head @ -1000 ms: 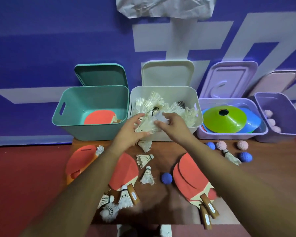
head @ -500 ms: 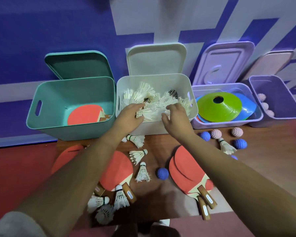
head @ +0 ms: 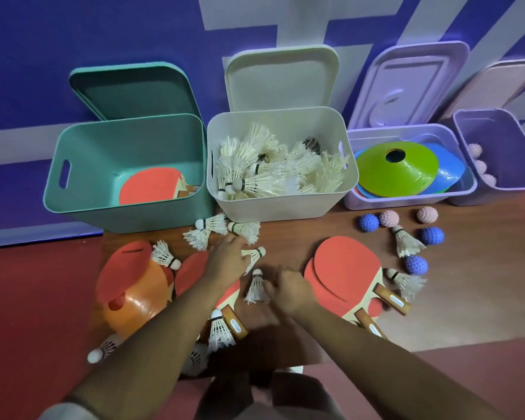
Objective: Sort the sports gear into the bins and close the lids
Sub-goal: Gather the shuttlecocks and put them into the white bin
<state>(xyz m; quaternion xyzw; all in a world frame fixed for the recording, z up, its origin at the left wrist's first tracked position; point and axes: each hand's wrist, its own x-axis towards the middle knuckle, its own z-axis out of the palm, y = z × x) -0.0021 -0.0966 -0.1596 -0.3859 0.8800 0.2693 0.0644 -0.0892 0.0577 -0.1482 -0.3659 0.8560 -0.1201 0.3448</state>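
Where the wooden desk (head: 467, 298) meets the blue wall, four open bins stand along its far edge, their lids (head: 282, 80) leaning up behind them. A teal bin (head: 128, 213) at the far left corner holds one red paddle (head: 152, 186). Next come a white bin (head: 273, 207) heaped with shuttlecocks, then a lavender bin (head: 391, 203) with a green cone (head: 397, 168) on a blue cone (head: 449, 174). Last is a purple bin (head: 497, 137), cut off at the right, with pink balls (head: 475, 150) inside.

An orange cone (head: 137, 301) overhangs the desk's left edge, partly covered by a round red piece (head: 125, 268) I cannot identify. Two stacked paddles (head: 343, 271) lie right of centre, handles toward the near edge. Another paddle (head: 188, 271) is mostly hidden under the left forearm.

The left hand (head: 228, 262) is stretched over the desk's middle with its fingers (head: 240, 253) on a lying shuttlecock (head: 253, 254); blur hides whether they pinch it. The right hand (head: 291, 289) sits just beside an upright shuttlecock (head: 256, 287), its fingers (head: 281, 278) curled, and I cannot tell whether they hold it.

Loose shuttlecocks (head: 212, 225) lie before the white bin and, shadowed by the arm, near the near left corner. Spiky balls (head: 369, 222), blue and pink, lie toward the right edge.
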